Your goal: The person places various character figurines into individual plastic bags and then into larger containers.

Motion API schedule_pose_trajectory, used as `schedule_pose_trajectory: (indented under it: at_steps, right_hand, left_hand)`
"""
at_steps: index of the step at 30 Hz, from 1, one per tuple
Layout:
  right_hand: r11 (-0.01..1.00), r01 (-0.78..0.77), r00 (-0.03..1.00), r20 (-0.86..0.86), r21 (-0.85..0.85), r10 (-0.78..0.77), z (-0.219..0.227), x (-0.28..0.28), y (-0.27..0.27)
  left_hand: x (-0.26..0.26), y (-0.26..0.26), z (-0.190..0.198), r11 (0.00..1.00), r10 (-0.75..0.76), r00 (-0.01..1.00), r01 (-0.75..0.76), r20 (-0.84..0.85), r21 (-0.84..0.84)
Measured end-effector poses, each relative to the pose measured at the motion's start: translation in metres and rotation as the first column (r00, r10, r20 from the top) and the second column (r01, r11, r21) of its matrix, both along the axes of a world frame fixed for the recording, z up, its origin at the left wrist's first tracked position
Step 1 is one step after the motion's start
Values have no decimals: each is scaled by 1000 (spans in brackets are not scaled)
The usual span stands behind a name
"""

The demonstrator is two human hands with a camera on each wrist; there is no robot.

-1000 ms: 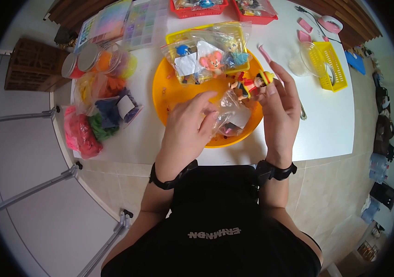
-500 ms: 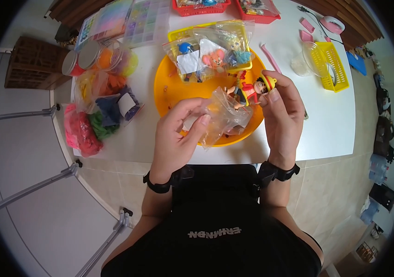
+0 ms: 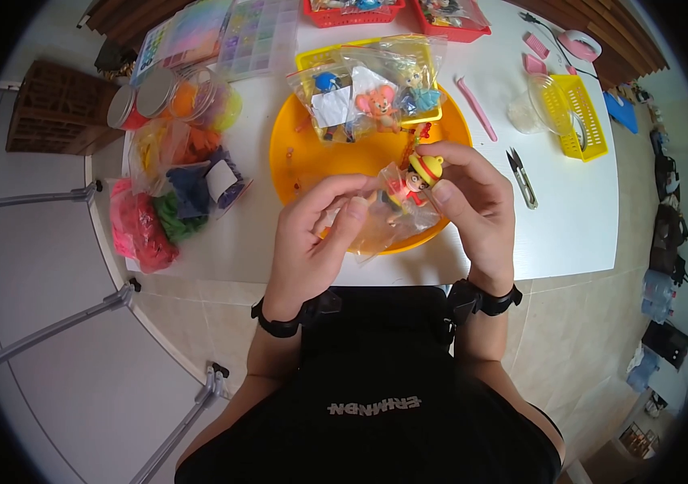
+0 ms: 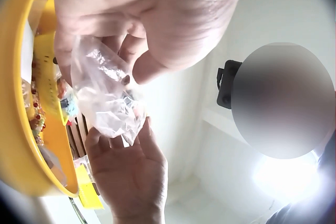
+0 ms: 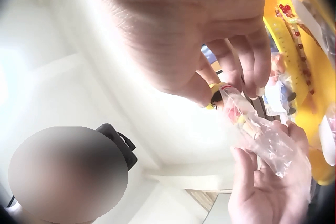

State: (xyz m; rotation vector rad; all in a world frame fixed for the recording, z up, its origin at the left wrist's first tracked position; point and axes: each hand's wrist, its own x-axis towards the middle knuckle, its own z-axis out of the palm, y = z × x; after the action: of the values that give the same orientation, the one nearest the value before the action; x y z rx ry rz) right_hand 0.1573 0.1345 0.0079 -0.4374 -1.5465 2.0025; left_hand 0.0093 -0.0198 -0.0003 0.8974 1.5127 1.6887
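Note:
A small figurine [image 3: 413,187] with a yellow hat and red top is partly inside a clear plastic bag [image 3: 372,230]. My right hand [image 3: 481,214] pinches it by the hat between thumb and fingers. The left hand [image 3: 311,234] grips the bag's other side, thumb against fingers. In the right wrist view the bag [image 5: 268,145] covers the figurine's body, while its head stays outside. Crinkled plastic [image 4: 107,98] fills the space between both hands in the left wrist view. Below them lies a round orange-yellow tray [image 3: 287,153] with a beaded string [image 5: 298,45] in it.
A yellow basket [image 3: 307,60] with bagged figurines overlaps the tray's far side. Scissor-like snips [image 3: 523,179], a pink tool [image 3: 477,109] and another yellow basket [image 3: 594,121] are to the right. Jars [image 3: 154,93] and bags of coloured material [image 3: 142,226] stand left.
The right hand has brought the figurine left and down, from beside the bag to partly inside it. The left hand first took up the bag from the tray and now holds it.

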Motion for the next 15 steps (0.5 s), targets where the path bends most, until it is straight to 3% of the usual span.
schedule_pose_trajectory:
  at_steps: [5,15]
  right_hand:
    - [998,-60,997,55,35,58,-2,0,-2]
    - [938,-48,991,134,343,2,4,-1,-2]
  left_hand:
    - [-4,0,-4,998,40,998,-42,-40,-52]
    - [-1,3,-7,994,80,995,-85,-65,-68]
